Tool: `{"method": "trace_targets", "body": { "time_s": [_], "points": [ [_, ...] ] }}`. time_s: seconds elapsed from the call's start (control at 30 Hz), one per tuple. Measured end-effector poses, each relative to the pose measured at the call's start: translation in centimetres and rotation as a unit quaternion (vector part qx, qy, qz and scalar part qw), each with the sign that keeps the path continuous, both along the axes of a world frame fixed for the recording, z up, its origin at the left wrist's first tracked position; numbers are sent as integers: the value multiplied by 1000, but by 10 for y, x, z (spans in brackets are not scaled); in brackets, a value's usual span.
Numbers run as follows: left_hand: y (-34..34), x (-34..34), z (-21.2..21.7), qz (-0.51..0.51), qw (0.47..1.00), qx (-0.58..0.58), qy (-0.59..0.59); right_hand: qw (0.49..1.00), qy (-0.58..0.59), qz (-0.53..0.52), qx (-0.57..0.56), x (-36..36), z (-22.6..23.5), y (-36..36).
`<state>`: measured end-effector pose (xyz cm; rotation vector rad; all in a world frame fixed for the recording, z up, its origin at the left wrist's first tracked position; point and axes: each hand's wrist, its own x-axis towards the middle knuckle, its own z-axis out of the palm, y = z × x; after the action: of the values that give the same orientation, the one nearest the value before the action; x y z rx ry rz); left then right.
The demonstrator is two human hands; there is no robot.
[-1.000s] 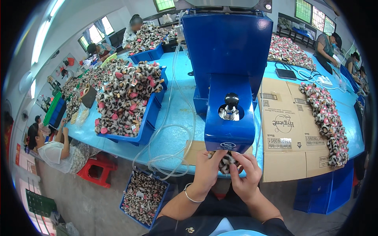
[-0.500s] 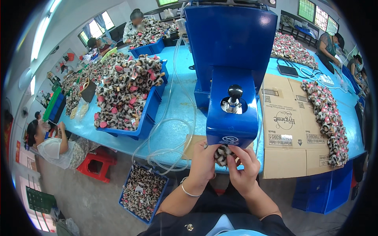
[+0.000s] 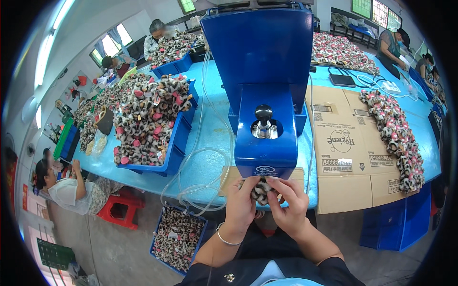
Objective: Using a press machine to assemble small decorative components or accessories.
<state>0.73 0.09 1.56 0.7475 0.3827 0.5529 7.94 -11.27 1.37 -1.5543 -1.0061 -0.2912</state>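
Observation:
A small plush piece of spotted black, white and brown fur sits between my hands, right below the front of a blue bench machine. My left hand grips its left side, and a bracelet circles that wrist. With thumb and fingers, my right hand pinches its right side. The machine's front housing hides the fingertips' upper reach and part of the plush piece. A black-knobbed metal fitting stands in a round opening on top of the housing.
Left of the machine, a blue crate overflows with spotted plush pieces; clear tubing coils beside it. Flattened cardboard lies at right, with a plush row along it. Another filled crate is on the floor. Several people work around.
The view has shifted, so the machine and my hands appear farther left. Both hands keep hold of the plush piece under the machine, with only slight finger movement.

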Motion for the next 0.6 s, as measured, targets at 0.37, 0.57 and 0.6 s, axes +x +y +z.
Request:
{"method": "trace_targets", "body": {
  "time_s": [0.37,0.57,0.6],
  "points": [
    [-33,4,-30,-58,998,-31,19,995,31,-40,-91,5,-8,-35],
    [-80,18,-34,-157,986,20,59,986,-6,-131,-104,24,-40,-83],
    [-86,23,-36,-183,980,15,71,986,45,-117,-107,27,-43,-97]
  ]
}}
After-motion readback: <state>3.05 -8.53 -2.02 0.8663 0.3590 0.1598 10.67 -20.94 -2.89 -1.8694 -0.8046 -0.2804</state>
